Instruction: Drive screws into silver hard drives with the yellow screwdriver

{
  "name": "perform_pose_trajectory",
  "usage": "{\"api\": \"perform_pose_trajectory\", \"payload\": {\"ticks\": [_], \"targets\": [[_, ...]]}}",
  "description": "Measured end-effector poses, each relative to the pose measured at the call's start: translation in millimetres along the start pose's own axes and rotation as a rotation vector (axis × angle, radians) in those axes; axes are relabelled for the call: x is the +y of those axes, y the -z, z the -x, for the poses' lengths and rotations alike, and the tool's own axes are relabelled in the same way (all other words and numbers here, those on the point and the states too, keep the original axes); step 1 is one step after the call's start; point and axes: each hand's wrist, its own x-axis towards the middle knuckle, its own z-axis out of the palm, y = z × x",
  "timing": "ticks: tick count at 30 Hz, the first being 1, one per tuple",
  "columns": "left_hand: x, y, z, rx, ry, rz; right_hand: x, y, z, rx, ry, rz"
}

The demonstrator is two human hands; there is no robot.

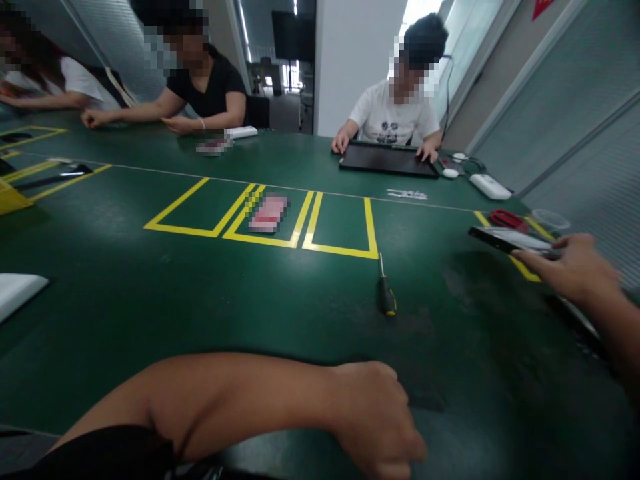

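Observation:
My right hand (580,267) grips the near end of a thin flat slab (515,239) with a black edge and a glossy, pale-reflecting top, perhaps a phone or small tablet. It is held at the right, beside a red ring-shaped item (509,220). Low in the picture, my left hand (375,417) is closed in a fist with its back to me; the inside of the fingers is hidden. Beyond that fist, a screwdriver (387,297) with a black and yellow handle lies on the green table (190,300), its shaft pointing away.
Yellow tape frames (340,251) mark the table's middle, one holding a pink blurred item (269,215). Across from me a person (395,107) touches a black flat panel (390,160). Two more people sit at left. A white object (20,293) lies at the left edge.

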Motion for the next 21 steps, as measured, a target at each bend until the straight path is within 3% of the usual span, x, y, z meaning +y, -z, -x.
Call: {"api": "perform_pose_trajectory", "payload": {"ticks": [2, 5, 11, 15, 21], "targets": [[0, 0.3, 0, 0.000, -0.004, -0.006, -39, 23, 27, -0.081, 0.019, -0.104], [0, 0.5, 1, -0.007, -0.002, -0.018, -94, 49, 73, -0.129, 0.187, -0.242], [3, 0.1, 5, -0.015, -0.054, -0.047, -179, 67, 173, -0.246, 0.576, -0.435], [6, 1.5, 11, -0.037, -0.160, -0.038, -212, 62, 224, -0.246, 0.776, -0.446], [14, 5.1, 15, -0.053, -0.275, -0.038, -226, 51, 258, -0.147, 0.848, -0.268]]}}
